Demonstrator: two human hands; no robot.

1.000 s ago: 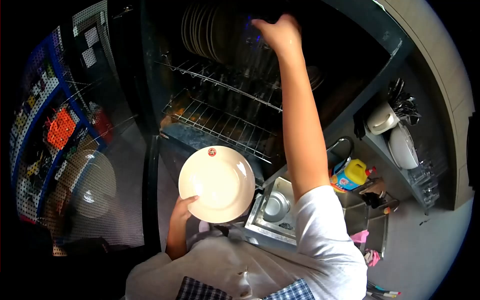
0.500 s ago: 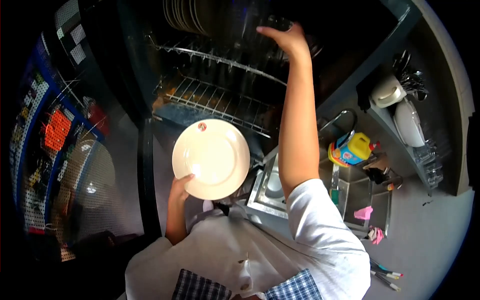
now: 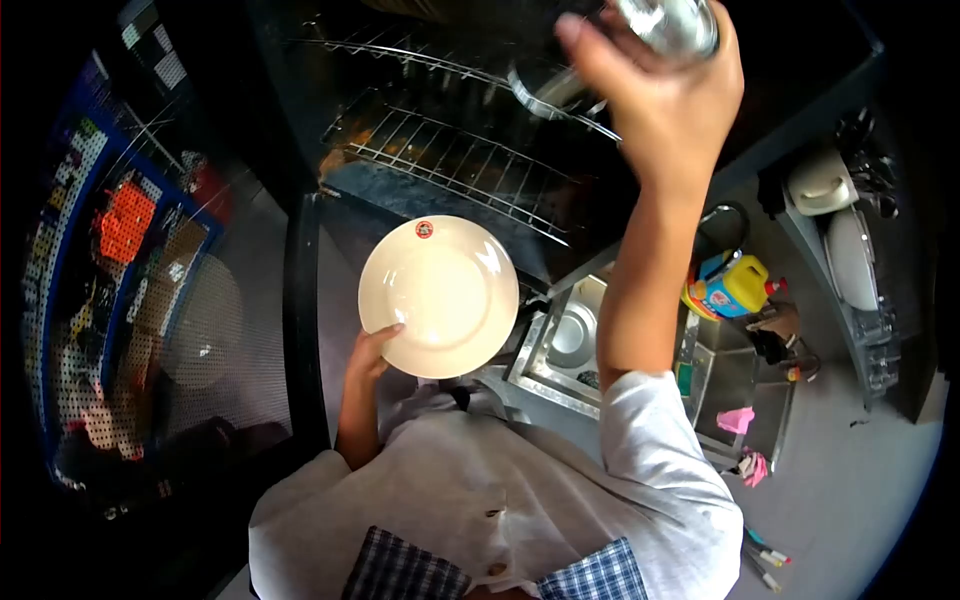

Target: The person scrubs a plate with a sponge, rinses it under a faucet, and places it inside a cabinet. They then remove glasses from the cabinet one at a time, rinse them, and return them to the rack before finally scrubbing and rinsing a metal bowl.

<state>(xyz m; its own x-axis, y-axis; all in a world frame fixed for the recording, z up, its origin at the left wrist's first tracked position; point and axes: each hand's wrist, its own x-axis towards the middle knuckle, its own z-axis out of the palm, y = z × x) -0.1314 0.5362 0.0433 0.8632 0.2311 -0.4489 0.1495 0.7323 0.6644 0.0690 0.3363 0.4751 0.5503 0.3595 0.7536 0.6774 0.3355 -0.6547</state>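
Note:
My left hand (image 3: 372, 352) grips a cream plate (image 3: 440, 295) by its lower left rim, with the thumb on the upper face. A small red round sticker sits at the plate's far edge. Up at the top right, my right hand (image 3: 675, 100) is closed around a shiny clear drinking glass (image 3: 668, 25), blurred by motion. Just left of that hand, a curved shiny rim (image 3: 540, 100) shows at the edge of the upper wire rack (image 3: 420, 58). Below it lies a lower wire rack (image 3: 450, 170) inside the dark cabinet.
A mesh-patterned cabinet door (image 3: 215, 340) stands open at left. To the right is a metal sink (image 3: 725, 380) with a yellow detergent jug (image 3: 735, 287) behind it. A wall shelf (image 3: 815, 265) carries a white mug (image 3: 820, 182), a white bowl (image 3: 850, 260) and several glasses (image 3: 880, 350).
My right hand has drawn back from the upper shelf toward me and to the right, now with the glass in it. The plate has shifted slightly right and away in view.

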